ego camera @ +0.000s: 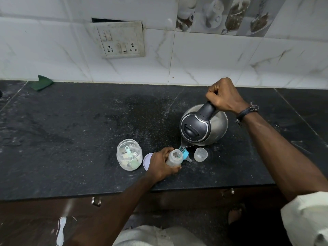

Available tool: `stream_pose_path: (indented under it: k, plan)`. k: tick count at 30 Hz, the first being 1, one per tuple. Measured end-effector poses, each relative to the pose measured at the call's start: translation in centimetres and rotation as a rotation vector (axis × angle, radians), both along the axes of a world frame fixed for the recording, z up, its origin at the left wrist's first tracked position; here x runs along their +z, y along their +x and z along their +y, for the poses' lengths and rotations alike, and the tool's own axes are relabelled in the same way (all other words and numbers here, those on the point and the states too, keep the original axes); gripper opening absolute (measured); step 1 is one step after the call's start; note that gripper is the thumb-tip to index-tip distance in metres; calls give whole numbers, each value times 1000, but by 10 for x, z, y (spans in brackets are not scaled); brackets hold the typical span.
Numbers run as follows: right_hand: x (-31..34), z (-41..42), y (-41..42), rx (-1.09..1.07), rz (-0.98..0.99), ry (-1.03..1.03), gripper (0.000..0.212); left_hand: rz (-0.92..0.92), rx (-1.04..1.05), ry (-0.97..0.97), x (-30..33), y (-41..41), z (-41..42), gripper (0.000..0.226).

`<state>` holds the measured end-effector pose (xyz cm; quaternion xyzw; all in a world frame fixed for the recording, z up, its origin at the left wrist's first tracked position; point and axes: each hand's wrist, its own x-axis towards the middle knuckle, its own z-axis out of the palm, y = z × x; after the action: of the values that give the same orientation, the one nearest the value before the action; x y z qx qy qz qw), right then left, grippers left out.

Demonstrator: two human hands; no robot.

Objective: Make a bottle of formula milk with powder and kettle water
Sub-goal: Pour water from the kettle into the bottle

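My left hand [160, 164] grips a small clear baby bottle [174, 159] standing open on the black counter [79, 130]. My right hand [224, 96] holds the black handle of a steel kettle [204, 126], which is tilted with its spout just over the bottle's mouth. Water runs from the spout into the bottle. An open glass jar of powder [129, 154] with a pale green scoop inside stands left of the bottle. The jar's lilac lid [147, 161] lies flat between jar and hand. The blue teat ring [186, 155] lies right of the bottle.
A clear bottle cap [200, 154] sits upside down below the kettle. A green cloth [41, 82] lies at the back left by the tiled wall. A socket plate [121, 39] is on the wall. The counter's front edge runs just below my left wrist.
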<state>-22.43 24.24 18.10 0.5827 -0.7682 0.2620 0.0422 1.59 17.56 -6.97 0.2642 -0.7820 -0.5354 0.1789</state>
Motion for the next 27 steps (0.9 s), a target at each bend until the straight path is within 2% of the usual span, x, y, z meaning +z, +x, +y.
stream_pose_path:
  k: [19, 27]
  plan:
    - [-2, -2, -2, 9, 8, 7, 37, 19, 6, -8, 4, 1, 2, 70]
    - [-4, -1, -5, 4, -68, -2, 35, 1, 11, 6, 2, 0, 2, 73]
